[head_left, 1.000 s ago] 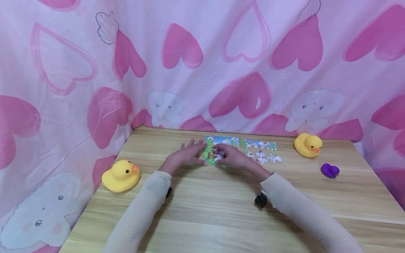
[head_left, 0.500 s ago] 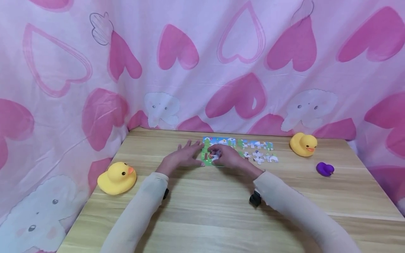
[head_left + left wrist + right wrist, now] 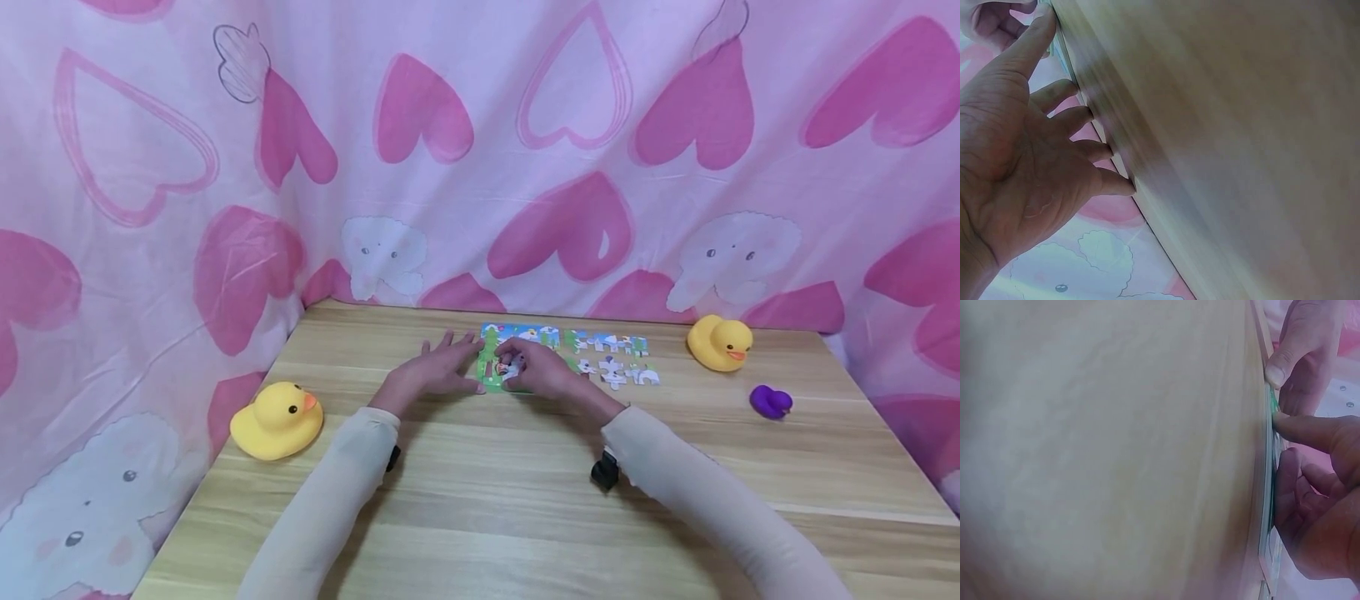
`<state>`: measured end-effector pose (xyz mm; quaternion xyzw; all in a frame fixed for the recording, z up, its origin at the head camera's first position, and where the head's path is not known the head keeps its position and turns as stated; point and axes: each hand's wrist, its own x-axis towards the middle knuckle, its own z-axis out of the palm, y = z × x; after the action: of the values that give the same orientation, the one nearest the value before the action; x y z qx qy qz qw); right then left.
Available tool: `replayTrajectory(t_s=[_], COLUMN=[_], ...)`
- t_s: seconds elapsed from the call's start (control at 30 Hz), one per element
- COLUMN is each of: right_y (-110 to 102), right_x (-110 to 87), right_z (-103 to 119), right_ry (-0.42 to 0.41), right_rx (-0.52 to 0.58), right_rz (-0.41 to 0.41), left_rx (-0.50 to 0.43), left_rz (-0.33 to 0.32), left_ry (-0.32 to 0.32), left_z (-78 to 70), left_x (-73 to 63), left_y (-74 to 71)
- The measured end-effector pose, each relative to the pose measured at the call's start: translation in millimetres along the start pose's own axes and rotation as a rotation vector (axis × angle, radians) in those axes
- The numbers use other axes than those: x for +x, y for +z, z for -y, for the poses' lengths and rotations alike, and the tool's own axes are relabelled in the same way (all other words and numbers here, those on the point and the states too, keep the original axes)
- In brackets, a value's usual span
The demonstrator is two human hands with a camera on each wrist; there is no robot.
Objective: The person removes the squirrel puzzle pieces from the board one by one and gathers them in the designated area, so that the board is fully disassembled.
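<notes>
A jigsaw puzzle (image 3: 492,379) with a blue, white and green picture lies flat near the table's far edge. At its left border is my left hand (image 3: 439,370), fingers spread, thumb at the near corner and fingertips on the tabletop. My right hand (image 3: 543,369) bends over the puzzle, its thumb and index finger arched around a grey part of the picture. In the right wrist view, the right thumb (image 3: 1307,429) touches the puzzle's surface while the other fingers curl close over it. Whether a piece sits under these fingertips I cannot tell. Loose puzzle pieces (image 3: 612,372) lie just right of the puzzle.
A yellow rubber duck (image 3: 277,422) stands at the left table edge, another yellow duck (image 3: 718,343) at the back right. A small purple duck (image 3: 770,402) sits in front of that one. Pink heart-patterned cloth (image 3: 450,183) hangs behind the wooden table (image 3: 487,508).
The head view has shifted slightly. My right hand has edged a little on the puzzle, with its thumb and index finger arched throughout. The left hand holds its place; the loose pieces look unmoved.
</notes>
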<state>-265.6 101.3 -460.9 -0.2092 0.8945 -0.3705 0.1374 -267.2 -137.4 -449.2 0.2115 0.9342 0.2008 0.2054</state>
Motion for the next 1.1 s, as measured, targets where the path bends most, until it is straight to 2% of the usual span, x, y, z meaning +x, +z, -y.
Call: replayTrajectory(t_s=[0.7, 1.1], right_y=[-3.0, -4.2], right_x=[10.0, 10.2], right_z=[5.9, 1.0], right_ry=[0.025, -0.061], right_rx=[-0.027, -0.112], right_rz=[0.036, 0.062], left_rx=[0.01, -0.002], left_rz=[0.003, 0.002], left_ry=[0.004, -0.005], left_z=[-2.8, -2.4], left_x=[-0.1, -1.1], left_y=[-2.2, -0.7])
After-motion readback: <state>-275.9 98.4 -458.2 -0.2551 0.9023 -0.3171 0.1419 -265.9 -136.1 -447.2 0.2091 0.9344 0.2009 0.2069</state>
